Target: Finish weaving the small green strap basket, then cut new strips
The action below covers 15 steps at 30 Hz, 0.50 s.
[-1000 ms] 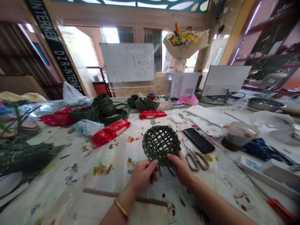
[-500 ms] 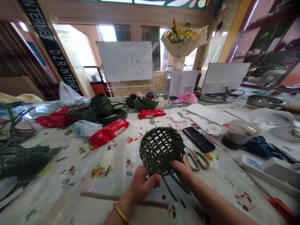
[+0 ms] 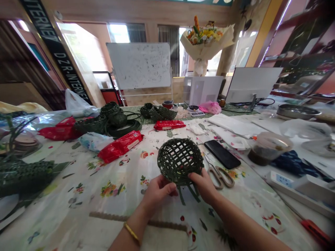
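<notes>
A small dark green woven basket (image 3: 180, 158) is tilted with its open mouth toward me, over the flowered tablecloth (image 3: 115, 205). My left hand (image 3: 160, 190) grips its near left edge, thumb across the front and fingers partly hidden behind. At the near right rim, my right hand (image 3: 202, 184) has its thumb on the weave and its other fingers behind the wall. Two loose green strips (image 3: 181, 196) hang from the basket's near side between my hands. Scissors (image 3: 221, 176) with beige handles lie just right of my right hand.
A black phone (image 3: 222, 154) lies beyond the scissors. Red packets (image 3: 121, 146), coiled green strips (image 3: 124, 128) and other woven pieces (image 3: 91, 124) occupy the left and back. To the right are a plastic tub of dark liquid (image 3: 269, 148), a power strip (image 3: 300, 191) and a red-handled tool (image 3: 315, 232).
The basket has moved slightly away from me and its mouth is turned a little differently. Both hands have moved with it, still holding its near edge.
</notes>
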{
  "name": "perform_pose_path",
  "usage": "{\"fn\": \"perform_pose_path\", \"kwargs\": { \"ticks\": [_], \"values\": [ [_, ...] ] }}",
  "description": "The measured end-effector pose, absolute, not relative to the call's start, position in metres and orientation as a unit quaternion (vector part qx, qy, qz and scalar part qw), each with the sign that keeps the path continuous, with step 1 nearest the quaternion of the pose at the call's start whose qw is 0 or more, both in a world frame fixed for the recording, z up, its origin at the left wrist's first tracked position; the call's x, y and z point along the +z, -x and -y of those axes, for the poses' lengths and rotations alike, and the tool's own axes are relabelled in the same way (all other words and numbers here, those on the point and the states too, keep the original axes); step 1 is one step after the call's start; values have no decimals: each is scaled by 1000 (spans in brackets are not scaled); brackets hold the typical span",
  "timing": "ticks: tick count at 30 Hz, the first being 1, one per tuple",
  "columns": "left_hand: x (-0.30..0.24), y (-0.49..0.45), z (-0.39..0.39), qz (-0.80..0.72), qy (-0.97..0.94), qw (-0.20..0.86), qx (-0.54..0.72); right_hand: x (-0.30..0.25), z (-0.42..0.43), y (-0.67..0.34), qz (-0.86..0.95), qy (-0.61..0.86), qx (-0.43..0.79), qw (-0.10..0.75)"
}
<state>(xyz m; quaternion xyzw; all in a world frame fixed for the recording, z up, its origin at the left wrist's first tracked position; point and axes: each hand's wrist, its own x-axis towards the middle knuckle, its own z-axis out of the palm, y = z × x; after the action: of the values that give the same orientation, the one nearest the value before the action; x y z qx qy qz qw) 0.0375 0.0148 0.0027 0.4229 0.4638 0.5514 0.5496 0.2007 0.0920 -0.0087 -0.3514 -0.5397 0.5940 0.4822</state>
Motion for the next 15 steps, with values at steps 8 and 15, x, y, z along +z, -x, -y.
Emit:
{"fn": "perform_pose_path", "kwargs": {
  "ticks": [8,15],
  "values": [
    [11,-33,-5,-278,-272,675,627,8,-89,-209,525,340,677,388],
    [15,-32,-5,-237,-245,683,646,11,-92,-208,480,312,726,382]
  ]
}}
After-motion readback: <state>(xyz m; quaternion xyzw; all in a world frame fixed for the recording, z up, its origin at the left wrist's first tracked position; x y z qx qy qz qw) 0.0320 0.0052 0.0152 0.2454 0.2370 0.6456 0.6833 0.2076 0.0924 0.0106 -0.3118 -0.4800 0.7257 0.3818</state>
